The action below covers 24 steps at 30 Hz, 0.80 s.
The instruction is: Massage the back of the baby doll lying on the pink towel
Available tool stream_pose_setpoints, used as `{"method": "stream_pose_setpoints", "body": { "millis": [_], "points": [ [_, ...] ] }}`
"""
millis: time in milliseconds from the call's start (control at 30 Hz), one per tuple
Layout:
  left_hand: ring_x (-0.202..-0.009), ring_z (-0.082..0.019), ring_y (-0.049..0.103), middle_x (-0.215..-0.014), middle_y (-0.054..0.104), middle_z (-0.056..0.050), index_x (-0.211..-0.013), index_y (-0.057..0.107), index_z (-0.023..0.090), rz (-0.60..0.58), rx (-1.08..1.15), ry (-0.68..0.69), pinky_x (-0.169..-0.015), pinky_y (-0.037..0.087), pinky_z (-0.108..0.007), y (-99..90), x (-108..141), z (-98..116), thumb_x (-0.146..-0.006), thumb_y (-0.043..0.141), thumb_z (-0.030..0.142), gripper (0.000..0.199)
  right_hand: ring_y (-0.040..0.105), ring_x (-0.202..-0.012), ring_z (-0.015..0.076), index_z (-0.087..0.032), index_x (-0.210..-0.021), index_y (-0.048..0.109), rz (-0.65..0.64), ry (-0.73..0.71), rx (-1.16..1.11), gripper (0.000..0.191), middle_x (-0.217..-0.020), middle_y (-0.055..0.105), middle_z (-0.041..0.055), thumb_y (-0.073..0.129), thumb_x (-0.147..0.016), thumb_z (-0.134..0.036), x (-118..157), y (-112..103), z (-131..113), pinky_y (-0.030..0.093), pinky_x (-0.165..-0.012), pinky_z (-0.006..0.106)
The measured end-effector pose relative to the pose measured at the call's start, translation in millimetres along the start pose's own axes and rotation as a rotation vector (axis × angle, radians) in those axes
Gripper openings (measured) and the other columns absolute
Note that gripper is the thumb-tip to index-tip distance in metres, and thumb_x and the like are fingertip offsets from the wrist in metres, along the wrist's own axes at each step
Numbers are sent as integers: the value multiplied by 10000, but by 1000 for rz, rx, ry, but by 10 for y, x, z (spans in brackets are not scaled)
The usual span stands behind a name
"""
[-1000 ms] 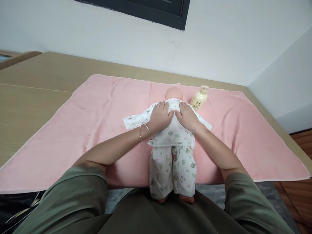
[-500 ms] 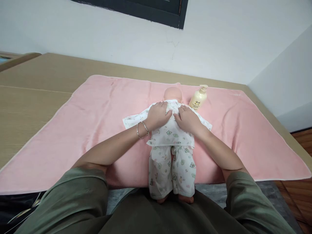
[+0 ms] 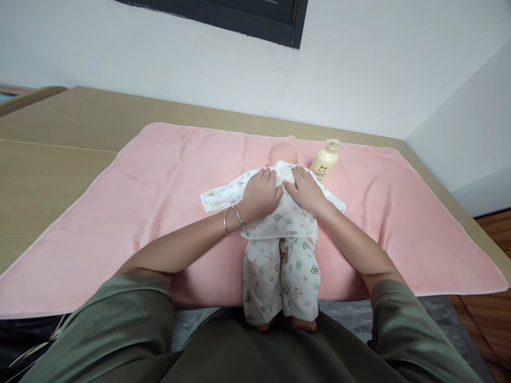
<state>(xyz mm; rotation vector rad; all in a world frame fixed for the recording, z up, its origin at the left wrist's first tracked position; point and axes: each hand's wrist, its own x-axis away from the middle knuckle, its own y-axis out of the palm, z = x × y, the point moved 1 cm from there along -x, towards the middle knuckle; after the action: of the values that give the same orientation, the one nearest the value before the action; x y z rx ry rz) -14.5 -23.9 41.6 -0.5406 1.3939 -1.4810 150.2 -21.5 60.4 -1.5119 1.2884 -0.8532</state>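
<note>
A baby doll lies on a pink blanket, its head away from me and its feet against my clothing. It wears a white patterned top and matching trousers. My left hand rests flat on the left of the doll's upper body, fingers stretched toward the head. On the other side my right hand lies on the cloth with its fingers extended. The two thumbs point at each other, a small gap between them. Both palms hide part of the top, which is creased between them.
A cream pump bottle stands on the blanket right of the doll's head. The blanket covers much of a wooden table. Behind the table rises a white wall with a dark frame on it.
My left hand has slid slightly toward me and my right hand a little inward and away. The cloth between them looks more wrinkled. Doll and bottle stay in place.
</note>
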Motion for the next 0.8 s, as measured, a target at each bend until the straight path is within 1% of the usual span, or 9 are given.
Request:
{"method": "stream_pose_setpoints", "body": {
  "millis": [100,200,267,333,433,533,633,700,800],
  "points": [
    [-1319,-379,637,-1356,688,-274,-1307,625,18,-109,58,-59,-1149,500,-515,-97,-153,-100,-1001,360,280,482,405,-1577,381,59,-1525,494,30,15,61,607,-1648,456,290,399,-1097,-360,109,-7,-113,289,-1326,510],
    [-1198,-350,690,-1277,732,-221,-1220,654,83,-156,110,-105,-1071,546,-487,-166,-255,-172,-1000,361,283,418,473,-1527,392,77,-1444,562,32,-12,165,553,-1575,533,317,400,-1090,-316,256,-26,-240,311,-1312,514],
    [-1182,-341,697,-1257,743,-208,-1198,658,99,-145,126,-103,-1064,550,-475,-177,-278,-187,-1000,371,286,396,510,-1496,390,72,-1393,603,32,-16,212,520,-1532,577,316,415,-1084,-302,325,-36,-292,322,-1305,511],
    [-1189,-343,694,-1246,743,-215,-1197,659,91,-127,127,-93,-1074,546,-480,-155,-270,-182,-1006,367,285,399,522,-1489,380,67,-1387,610,29,-3,221,512,-1525,589,305,417,-1088,-301,344,-35,-305,334,-1298,498],
    [-1262,-371,666,-1306,710,-269,-1269,638,20,-83,86,-77,-1124,517,-518,-67,-198,-143,-1017,342,272,463,495,-1518,364,59,-1445,572,30,13,183,540,-1569,553,293,415,-1099,-325,284,-18,-265,346,-1291,483],
    [-1399,-403,592,-1429,639,-322,-1386,573,-39,21,21,-25,-1194,458,-571,50,-48,-69,-1023,352,274,527,475,-1535,362,54,-1464,557,34,13,140,560,-1583,537,293,429,-1100,-352,170,-10,-185,338,-1293,490],
    [-1488,-412,526,-1522,580,-321,-1466,526,-24,110,-11,28,-1228,420,-597,131,101,3,-1036,364,287,555,478,-1528,360,52,-1445,575,27,-15,111,553,-1567,560,282,444,-1100,-360,74,-20,-111,316,-1303,489],
    [-1499,-409,517,-1533,577,-312,-1473,527,-10,112,-11,44,-1231,417,-599,138,135,18,-1040,361,290,552,465,-1536,357,55,-1465,557,25,-23,99,563,-1580,550,273,456,-1101,-363,49,-24,-89,305,-1308,483],
    [-1473,-396,538,-1497,608,-299,-1433,556,0,54,9,36,-1234,421,-579,67,53,-26,-1027,373,291,533,476,-1525,368,70,-1461,550,57,-15,114,564,-1565,558,287,454,-1106,-358,87,-19,-119,320,-1296,483]
  ]
}}
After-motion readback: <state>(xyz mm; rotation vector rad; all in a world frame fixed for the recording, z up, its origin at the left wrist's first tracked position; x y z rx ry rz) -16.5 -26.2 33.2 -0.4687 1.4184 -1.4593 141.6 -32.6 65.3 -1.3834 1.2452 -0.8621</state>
